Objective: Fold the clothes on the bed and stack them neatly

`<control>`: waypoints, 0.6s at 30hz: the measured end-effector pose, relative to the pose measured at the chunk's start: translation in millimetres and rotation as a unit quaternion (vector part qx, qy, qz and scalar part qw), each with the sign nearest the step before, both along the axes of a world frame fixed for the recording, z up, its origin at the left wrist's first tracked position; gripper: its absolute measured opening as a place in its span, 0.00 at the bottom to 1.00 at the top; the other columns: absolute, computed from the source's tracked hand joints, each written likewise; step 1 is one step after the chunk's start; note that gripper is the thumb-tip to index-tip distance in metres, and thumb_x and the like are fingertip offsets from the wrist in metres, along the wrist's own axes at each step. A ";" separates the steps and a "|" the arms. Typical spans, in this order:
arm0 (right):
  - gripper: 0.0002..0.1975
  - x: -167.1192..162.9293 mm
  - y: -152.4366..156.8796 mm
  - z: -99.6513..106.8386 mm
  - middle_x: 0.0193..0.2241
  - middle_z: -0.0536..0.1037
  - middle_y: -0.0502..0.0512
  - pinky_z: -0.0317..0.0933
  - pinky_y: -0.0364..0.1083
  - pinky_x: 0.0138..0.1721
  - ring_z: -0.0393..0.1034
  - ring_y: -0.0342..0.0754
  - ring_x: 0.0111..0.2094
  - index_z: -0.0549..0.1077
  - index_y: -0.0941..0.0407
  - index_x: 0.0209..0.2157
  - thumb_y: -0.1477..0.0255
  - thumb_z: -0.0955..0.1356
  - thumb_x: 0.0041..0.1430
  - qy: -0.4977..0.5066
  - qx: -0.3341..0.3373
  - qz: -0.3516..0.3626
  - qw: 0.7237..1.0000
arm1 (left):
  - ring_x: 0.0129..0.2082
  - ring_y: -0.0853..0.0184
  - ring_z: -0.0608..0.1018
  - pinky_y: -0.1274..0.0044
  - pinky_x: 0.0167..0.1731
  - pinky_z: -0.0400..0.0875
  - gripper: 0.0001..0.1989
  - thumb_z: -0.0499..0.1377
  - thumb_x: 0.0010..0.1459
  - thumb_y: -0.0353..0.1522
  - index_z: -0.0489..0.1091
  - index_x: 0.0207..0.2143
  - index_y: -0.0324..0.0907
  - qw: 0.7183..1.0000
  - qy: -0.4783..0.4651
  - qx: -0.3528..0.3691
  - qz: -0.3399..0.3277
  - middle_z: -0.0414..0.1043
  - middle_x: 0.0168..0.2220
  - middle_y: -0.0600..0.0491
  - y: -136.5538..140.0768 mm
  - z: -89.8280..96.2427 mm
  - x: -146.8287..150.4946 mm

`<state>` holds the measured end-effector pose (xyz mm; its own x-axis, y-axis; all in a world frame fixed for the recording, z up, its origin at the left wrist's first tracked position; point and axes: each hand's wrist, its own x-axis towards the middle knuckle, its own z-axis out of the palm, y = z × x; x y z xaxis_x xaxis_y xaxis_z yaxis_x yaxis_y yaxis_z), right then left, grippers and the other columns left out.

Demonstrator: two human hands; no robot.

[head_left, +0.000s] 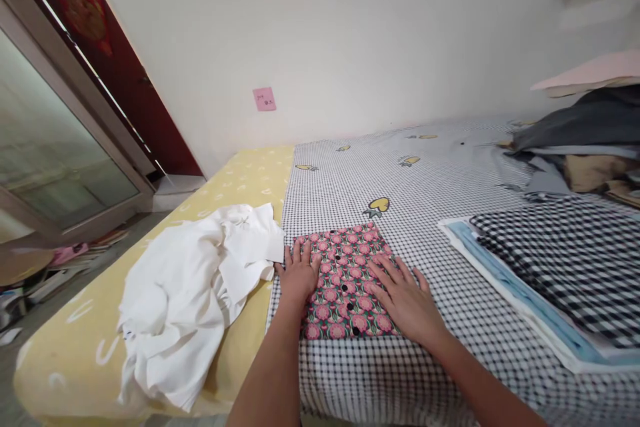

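Observation:
A pink floral shirt (327, 293), folded into a rough rectangle, lies flat on the bed in front of me. A column of dark buttons runs down its middle. On its left edge my left hand (301, 273) rests palm down, fingers spread. My right hand (404, 299) lies flat across the right side, its fingers also apart. Neither hand grips the cloth; parts of both side edges are hidden under them. Just left of my left hand is a crumpled white garment (195, 287).
The bed has a black-and-white checked sheet (345, 193) beside a yellow one (75, 347). At right lie a folded black-and-white checked cloth (565, 267) over pale blue and white pieces, and a pile of dark and tan clothes (585, 127). A white wall (325, 27) stands behind.

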<state>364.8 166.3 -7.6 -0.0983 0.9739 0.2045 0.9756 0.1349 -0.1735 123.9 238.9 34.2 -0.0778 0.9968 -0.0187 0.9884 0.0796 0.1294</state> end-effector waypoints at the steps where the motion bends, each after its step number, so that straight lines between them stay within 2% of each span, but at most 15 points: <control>1: 0.29 -0.4 -0.1 0.9 0.71 0.57 0.45 0.45 0.69 0.67 0.48 0.61 0.71 0.58 0.39 0.69 0.50 0.53 0.71 0.000 -0.004 -0.002 1.000 | 0.74 0.48 0.47 0.43 0.67 0.47 0.33 0.37 0.68 0.49 0.46 0.72 0.52 1.000 -0.001 0.000 0.002 0.38 0.75 0.55 -1.5 0.7 0.7; 5: 0.30 -1.2 -0.2 3.3 0.71 0.57 0.46 0.45 0.69 0.67 0.48 0.61 0.71 0.57 0.39 0.70 0.50 0.52 0.71 0.003 -0.004 0.000 1.000 | 0.73 0.50 0.51 0.47 0.68 0.49 0.32 0.38 0.69 0.47 0.48 0.72 0.49 0.999 0.014 0.033 0.007 0.43 0.75 0.52 -17.0 -0.1 1.8; 10: 0.29 -1.3 -0.1 3.4 0.71 0.58 0.47 0.45 0.69 0.67 0.48 0.61 0.71 0.58 0.39 0.69 0.52 0.52 0.71 -0.003 0.001 0.001 1.000 | 0.72 0.50 0.55 0.53 0.69 0.51 0.30 0.41 0.70 0.43 0.52 0.71 0.48 0.994 0.034 0.101 0.003 0.48 0.74 0.50 -54.5 -7.8 -2.9; 18: 0.28 3.5 -17.1 6.6 0.72 0.56 0.46 0.46 0.66 0.67 0.49 0.60 0.71 0.58 0.42 0.70 0.57 0.53 0.72 -0.028 0.012 0.000 1.000 | 0.73 0.52 0.54 0.53 0.70 0.49 0.29 0.42 0.70 0.42 0.51 0.71 0.49 0.992 0.032 0.115 0.030 0.48 0.74 0.53 -104.9 -10.9 -8.6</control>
<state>368.3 149.2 -1.0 -0.1094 0.9689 0.2221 0.9838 0.1375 -0.1153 115.3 134.0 23.3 -0.1301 0.9678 0.2155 0.9897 0.1135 0.0877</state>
